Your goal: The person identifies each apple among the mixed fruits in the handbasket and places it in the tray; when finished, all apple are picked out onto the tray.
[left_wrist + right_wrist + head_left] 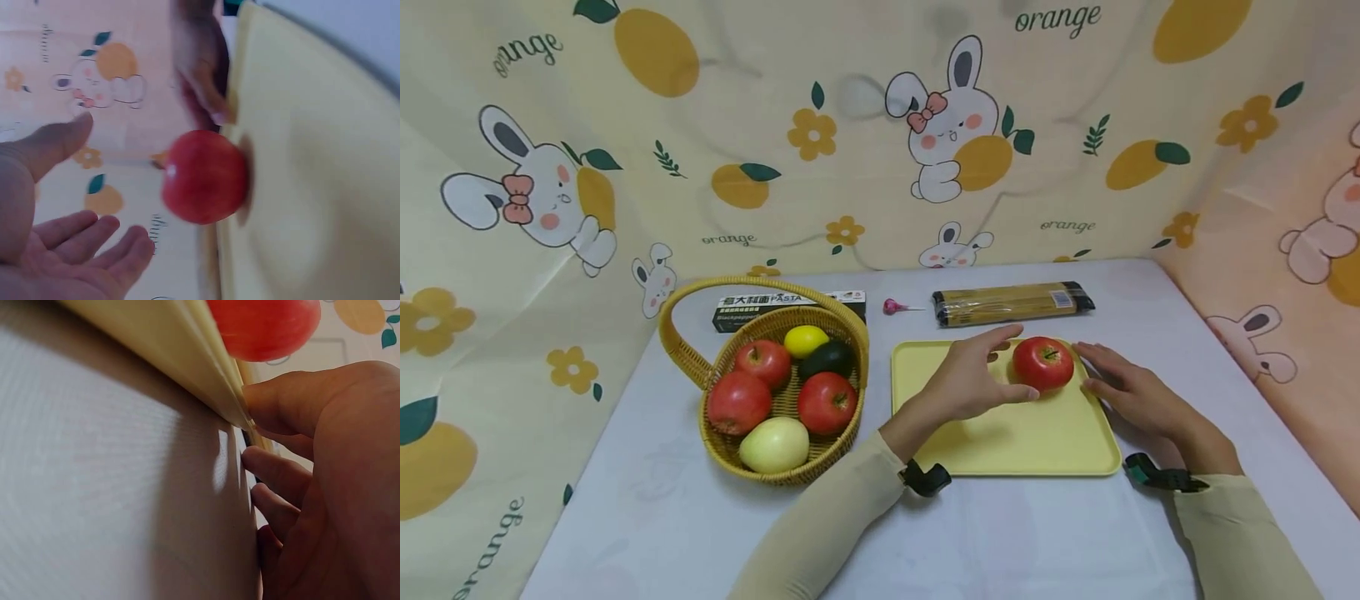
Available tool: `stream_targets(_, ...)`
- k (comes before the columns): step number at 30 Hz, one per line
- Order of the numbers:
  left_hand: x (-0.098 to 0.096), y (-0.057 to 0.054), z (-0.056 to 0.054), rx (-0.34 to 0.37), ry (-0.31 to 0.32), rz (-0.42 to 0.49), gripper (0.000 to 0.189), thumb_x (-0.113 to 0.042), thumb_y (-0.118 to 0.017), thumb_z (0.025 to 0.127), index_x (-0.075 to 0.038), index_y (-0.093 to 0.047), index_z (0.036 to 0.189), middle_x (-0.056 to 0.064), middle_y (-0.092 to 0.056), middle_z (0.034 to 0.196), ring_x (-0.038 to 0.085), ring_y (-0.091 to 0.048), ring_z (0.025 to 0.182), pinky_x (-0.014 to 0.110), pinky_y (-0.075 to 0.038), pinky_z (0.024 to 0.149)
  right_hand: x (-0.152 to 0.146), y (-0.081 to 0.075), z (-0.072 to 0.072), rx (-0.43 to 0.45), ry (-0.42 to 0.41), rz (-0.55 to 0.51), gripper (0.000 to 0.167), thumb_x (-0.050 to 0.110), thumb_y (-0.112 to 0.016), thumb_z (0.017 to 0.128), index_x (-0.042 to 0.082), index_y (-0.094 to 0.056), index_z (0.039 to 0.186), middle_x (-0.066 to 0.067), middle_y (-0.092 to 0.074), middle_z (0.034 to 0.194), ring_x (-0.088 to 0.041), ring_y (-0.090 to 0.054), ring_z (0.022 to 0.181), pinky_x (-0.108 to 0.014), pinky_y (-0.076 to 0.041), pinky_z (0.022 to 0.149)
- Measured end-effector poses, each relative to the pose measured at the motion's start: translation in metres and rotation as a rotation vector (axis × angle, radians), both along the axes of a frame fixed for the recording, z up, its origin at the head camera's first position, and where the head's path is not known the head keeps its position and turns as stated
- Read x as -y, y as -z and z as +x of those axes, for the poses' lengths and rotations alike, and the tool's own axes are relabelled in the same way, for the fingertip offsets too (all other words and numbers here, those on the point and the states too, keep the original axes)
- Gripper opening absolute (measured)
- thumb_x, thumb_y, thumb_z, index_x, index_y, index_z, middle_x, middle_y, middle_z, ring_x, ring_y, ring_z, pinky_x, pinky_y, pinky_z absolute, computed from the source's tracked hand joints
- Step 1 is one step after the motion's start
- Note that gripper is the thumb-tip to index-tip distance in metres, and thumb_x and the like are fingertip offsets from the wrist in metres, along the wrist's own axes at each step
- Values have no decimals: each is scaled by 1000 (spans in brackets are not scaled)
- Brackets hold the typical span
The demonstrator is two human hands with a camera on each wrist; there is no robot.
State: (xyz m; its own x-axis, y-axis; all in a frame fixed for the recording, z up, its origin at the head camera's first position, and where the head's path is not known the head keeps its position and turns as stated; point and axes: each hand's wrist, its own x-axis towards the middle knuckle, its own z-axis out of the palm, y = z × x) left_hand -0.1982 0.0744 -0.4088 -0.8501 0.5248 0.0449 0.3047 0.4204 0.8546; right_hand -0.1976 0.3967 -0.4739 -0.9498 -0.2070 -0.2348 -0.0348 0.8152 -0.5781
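A red apple (1042, 364) sits on the yellow tray (1022, 450), near its far right corner. Just left of the apple, my left hand (966, 375) hovers over the tray with thumb and fingers spread apart. The left wrist view shows a gap between those fingers (134, 250) and the apple (205, 177). On the opposite side, my right hand (1142, 400) is at the tray's right edge, its fingers fairly straight. In the right wrist view the thumb (281, 400) touches the tray rim (225, 369), and the other fingers lie low beside it near the tabletop.
Left of the tray stands a wicker basket (715, 446) with a tall handle, holding several fruits, among them a lemon (806, 342) and red apples. Behind are a black pasta box (730, 317), a small pink-handled pointed tool (892, 307) and a pack of noodles (1011, 303).
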Motion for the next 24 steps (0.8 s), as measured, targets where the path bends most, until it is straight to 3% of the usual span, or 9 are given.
stream_targets(5,34,-15,21,48,73,187,83,-22,-95,88,-20,-56,161,-4,-61,161,13,-63,143,19,-51,115,2,-2,0,-18,-16,2,78,44,-60,112,17,-25,176,-32,-20,177,-64,-16,160,-90,-24,115)
stream_targets(11,77,-23,45,33,129,308,76,-15,-94,88,-17,-61,156,-5,-65,156,8,-63,141,23,-49,119,2,-2,0,1,-13,1,80,45,-59,112,17,-21,176,-32,-17,178,-63,-12,162,-90,-25,114)
stream_targets(17,120,-28,61,-27,115,275,73,-16,-93,88,-17,-63,154,-5,-66,154,13,-65,141,28,-49,121,-1,0,1,-33,-32,11,77,42,-59,113,15,-23,176,-33,-21,177,-64,-17,160,-89,-26,115)
stream_targets(24,178,-37,71,-181,25,189,72,-14,-94,87,-11,-65,153,1,-68,153,20,-67,140,45,-55,117,0,1,-1,-21,-29,2,78,43,-58,113,17,-22,176,-32,-19,178,-62,-13,162,-89,-25,115)
